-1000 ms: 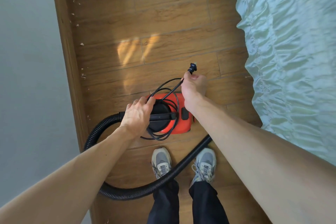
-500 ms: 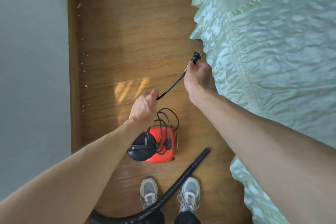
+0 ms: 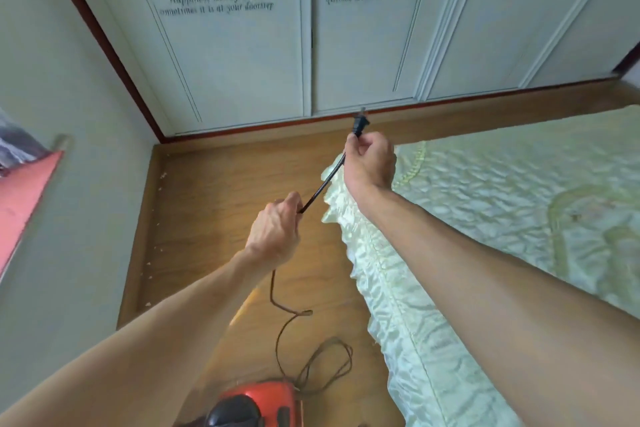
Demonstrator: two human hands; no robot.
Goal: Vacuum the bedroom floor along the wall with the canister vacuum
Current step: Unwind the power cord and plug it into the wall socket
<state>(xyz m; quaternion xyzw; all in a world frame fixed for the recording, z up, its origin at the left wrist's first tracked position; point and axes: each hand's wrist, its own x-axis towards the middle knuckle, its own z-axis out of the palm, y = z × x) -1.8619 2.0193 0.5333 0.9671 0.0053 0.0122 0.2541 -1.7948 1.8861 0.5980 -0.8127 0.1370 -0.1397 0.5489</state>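
Right hand (image 3: 370,163) pinches plug (image 3: 359,125), raised before wardrobe doors (image 3: 242,55). Left hand (image 3: 277,232) grips power cord (image 3: 323,184), taut between hands. Slack loops to red canister vacuum (image 3: 258,404) on wood floor (image 3: 207,211) beside bed (image 3: 485,204).

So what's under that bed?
Nothing under it shows. The pale green ruffled bedspread hangs over the edge down towards the wooden floor and covers whatever lies beneath.

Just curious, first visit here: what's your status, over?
Right hand pinches black plug. Left hand grips its black cord. Red canister vacuum on wooden floor, cord looped beside.
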